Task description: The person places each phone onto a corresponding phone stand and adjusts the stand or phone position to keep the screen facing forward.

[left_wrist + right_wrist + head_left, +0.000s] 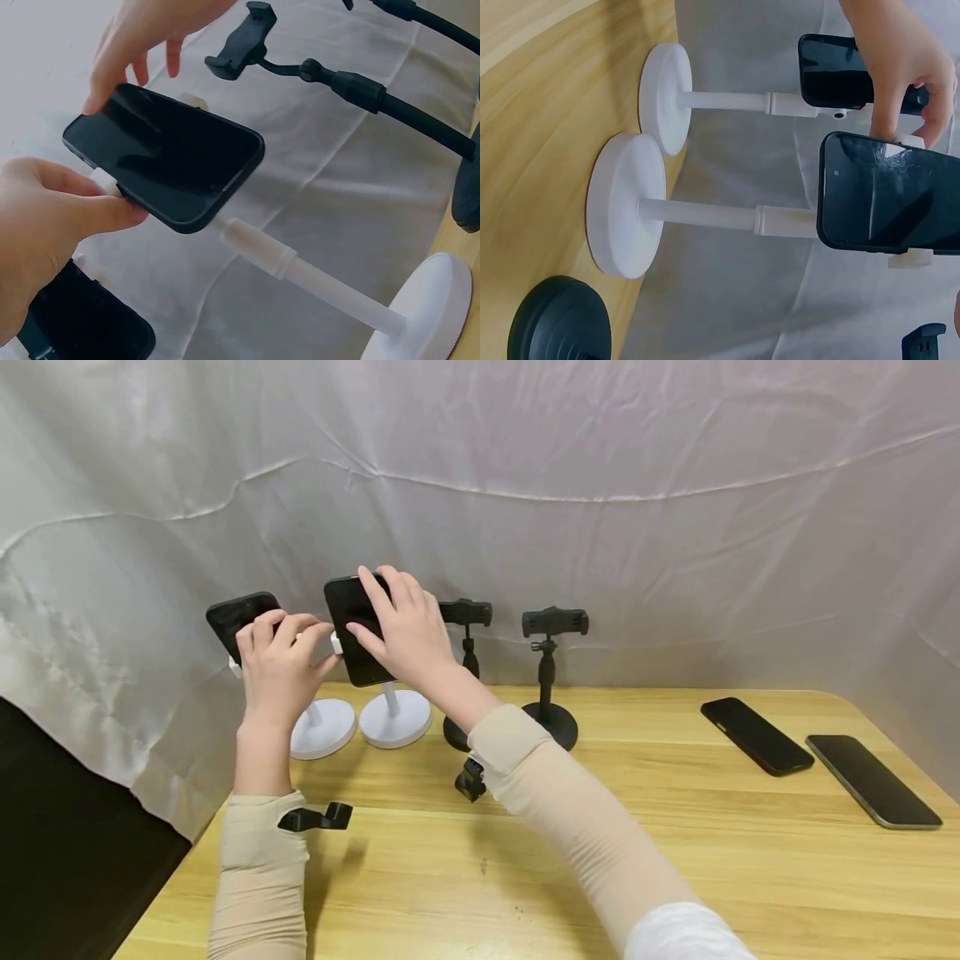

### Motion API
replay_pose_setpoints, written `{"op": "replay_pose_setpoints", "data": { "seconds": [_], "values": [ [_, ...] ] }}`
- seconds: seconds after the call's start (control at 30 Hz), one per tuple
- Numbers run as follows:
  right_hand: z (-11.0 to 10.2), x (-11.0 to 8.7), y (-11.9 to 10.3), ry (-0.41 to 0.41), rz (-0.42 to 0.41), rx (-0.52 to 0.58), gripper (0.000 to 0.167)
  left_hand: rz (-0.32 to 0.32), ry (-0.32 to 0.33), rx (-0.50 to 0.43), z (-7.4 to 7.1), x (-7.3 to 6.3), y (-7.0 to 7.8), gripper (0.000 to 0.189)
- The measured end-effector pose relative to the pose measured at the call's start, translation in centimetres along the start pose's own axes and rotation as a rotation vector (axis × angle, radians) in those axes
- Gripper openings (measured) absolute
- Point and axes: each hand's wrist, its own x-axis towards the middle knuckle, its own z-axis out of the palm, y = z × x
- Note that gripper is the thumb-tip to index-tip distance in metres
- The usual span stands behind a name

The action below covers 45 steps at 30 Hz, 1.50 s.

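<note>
Two hands work at one phone (169,157), so we log the lie first: it sits just right of the left hand (277,668), held in the clamp (105,181) of a white stand (705,213), well above the bench (420,877). Long axis runs roughly in line with the pole, screen toward us, top leaning slightly left. We mark the left fingers as pinching the clamp at the phone's left long edge. Right hand (412,635): fingers straight and spread over the upper right of the phone; pressure, we can't tell. Neither hand counts as nearer, left at the side, right across the top. We judge the key relation is that left edge, where clamp meets phone.
</note>
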Motion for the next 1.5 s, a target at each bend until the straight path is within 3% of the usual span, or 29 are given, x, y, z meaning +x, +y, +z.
{"op": "replay_pose_setpoints", "data": {
  "seconds": [0.23, 0.57, 0.93, 1.5],
  "values": [
    [-0.3, -0.7, 0.8, 0.018, -0.031, 0.007, 0.073, -0.005, 0.007, -0.036, -0.5, 0.4, 0.2, 0.030],
    [-1.0, -2.1, 1.6, -0.032, -0.011, 0.021, 0.073, -0.006, -0.030, -0.036, -1.5, 0.6, 0.2, 0.034],
    [-1.7, -3.9, 3.0, 0.021, 0.010, 0.069, 0.071, 0.001, -0.053, -0.032, -2.3, 0.7, 0.1, 0.033],
    [-3.0, -8.1, 5.3, -0.008, 0.010, 0.126, 0.070, 0.025, 0.028, -0.075, -2.7, 1.3, 1.0, 0.026]
  ]
}}
